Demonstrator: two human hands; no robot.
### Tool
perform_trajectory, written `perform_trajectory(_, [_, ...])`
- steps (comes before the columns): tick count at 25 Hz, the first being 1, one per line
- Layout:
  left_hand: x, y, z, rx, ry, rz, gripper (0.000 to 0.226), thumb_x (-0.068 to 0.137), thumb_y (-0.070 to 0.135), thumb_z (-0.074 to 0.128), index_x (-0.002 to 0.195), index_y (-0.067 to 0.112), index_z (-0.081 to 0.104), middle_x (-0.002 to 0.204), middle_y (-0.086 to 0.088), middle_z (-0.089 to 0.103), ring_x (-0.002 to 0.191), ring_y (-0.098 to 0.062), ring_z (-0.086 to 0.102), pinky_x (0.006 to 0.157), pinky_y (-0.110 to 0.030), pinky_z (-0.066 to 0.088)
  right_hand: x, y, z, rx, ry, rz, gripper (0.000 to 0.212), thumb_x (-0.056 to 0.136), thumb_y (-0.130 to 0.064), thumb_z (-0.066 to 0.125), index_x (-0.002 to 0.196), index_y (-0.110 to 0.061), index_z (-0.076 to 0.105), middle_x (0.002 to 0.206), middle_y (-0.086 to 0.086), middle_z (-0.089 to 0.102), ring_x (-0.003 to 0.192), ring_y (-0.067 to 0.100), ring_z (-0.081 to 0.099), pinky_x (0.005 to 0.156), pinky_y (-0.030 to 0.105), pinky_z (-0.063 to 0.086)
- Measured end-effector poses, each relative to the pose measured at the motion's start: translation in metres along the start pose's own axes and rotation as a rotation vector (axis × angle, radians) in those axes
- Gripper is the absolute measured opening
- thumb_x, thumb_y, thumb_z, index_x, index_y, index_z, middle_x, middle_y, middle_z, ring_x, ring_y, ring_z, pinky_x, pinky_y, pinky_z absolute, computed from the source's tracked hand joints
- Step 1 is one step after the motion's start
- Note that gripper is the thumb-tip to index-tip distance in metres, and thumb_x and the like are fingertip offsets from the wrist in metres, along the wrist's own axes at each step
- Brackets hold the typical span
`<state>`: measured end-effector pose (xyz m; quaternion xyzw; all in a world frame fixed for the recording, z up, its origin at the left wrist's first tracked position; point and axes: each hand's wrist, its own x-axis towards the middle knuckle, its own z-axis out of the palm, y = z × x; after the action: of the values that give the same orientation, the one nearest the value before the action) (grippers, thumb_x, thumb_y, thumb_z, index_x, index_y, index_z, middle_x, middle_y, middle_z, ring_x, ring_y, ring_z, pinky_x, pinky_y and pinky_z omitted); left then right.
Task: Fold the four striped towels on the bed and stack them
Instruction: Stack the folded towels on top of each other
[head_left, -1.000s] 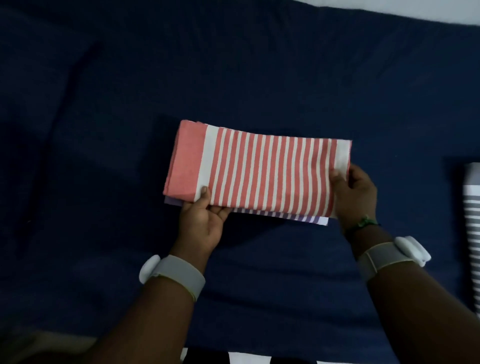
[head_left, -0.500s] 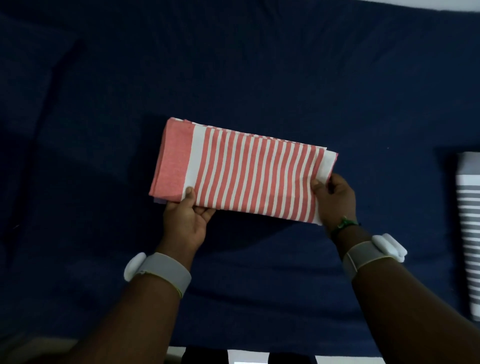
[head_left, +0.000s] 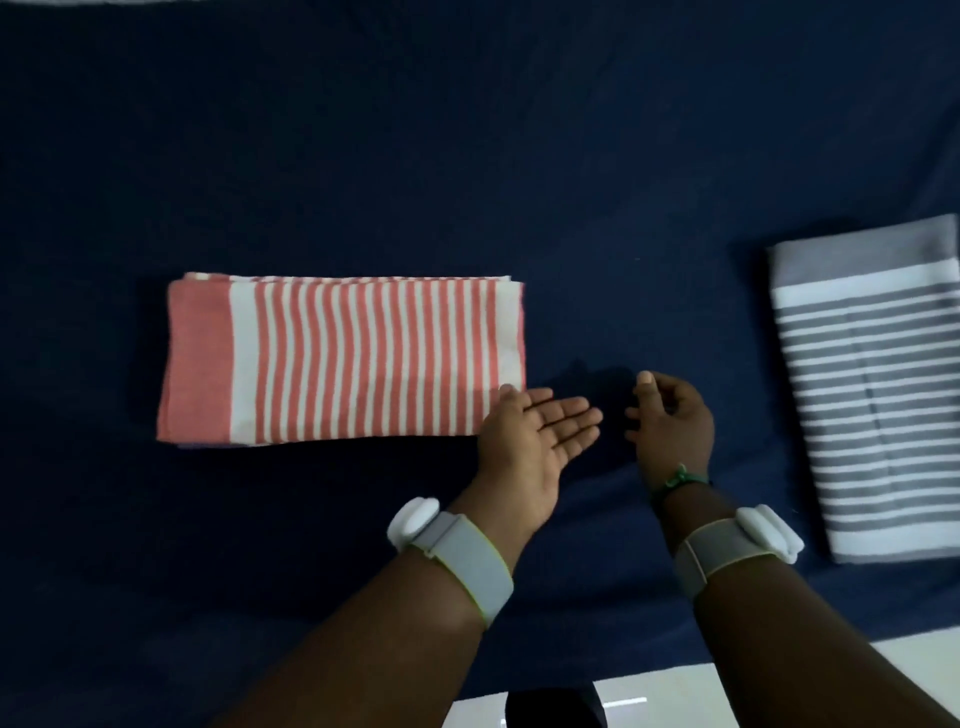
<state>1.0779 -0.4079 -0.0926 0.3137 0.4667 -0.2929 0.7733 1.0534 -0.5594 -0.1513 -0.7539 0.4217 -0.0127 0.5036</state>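
The folded red-striped towel lies flat on the dark blue bed sheet, left of centre, with the edge of another layer just showing under its near left corner; how many towels lie beneath cannot be told. The grey-striped towel lies well apart at the right, only partly folded by the look of it. Risk: dragging it across the sheet could open its folds, and setting it down askew could skew the stack. The left hand is palm-up, fingers straight, at the red towel's near right corner, holding nothing. The right hand hangs loosely curled and empty between the towels.
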Motion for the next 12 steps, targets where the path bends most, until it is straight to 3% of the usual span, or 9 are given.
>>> perform_trajectory(5, [0.025,-0.053,0.079,0.242,-0.100,-0.052,0.056,0.111,0.048,0.025,0.126,0.001,0.053,0.114,-0.023,0.070,0.111,-0.039,0.068,0.092,-0.045,0.056,0.035,0.031,-0.085,-0.478,0.242,-0.298,0.025,0.088,-0.025,0.071,0.109,-0.013,0.067,0.103,0.011,0.067,0.097,0.034,0.063,0.089,0.049,0.051])
perform_trajectory(7, [0.034,-0.076,0.105,0.298,-0.131,-0.073,0.055,0.111,0.047,0.027,0.126,0.001,0.053,0.116,-0.022,0.070,0.113,-0.038,0.067,0.092,-0.044,0.055,0.042,0.037,-0.117,-0.742,0.327,-0.334,0.040,0.081,-0.032,0.073,0.115,-0.014,0.062,0.114,0.014,0.061,0.108,0.040,0.054,0.090,0.051,0.045])
perform_trajectory(9, [0.040,-0.105,0.135,0.359,-0.166,-0.104,0.052,0.110,0.047,0.030,0.124,0.003,0.053,0.119,-0.022,0.069,0.113,-0.037,0.067,0.089,-0.043,0.056,0.055,0.049,-0.148,-0.890,0.303,-0.211,0.057,0.075,-0.041,0.076,0.121,-0.015,0.056,0.123,0.013,0.053,0.116,0.040,0.048,0.090,0.053,0.044])
perform_trajectory(12, [0.054,-0.133,0.160,0.457,-0.183,-0.104,0.042,0.109,0.040,0.043,0.130,0.004,0.052,0.124,-0.020,0.067,0.114,-0.033,0.066,0.089,-0.040,0.056,0.070,0.069,-0.174,-0.925,0.217,-0.291,0.050,0.081,-0.035,0.075,0.122,-0.013,0.058,0.122,0.013,0.055,0.113,0.040,0.050,0.084,0.053,0.048])
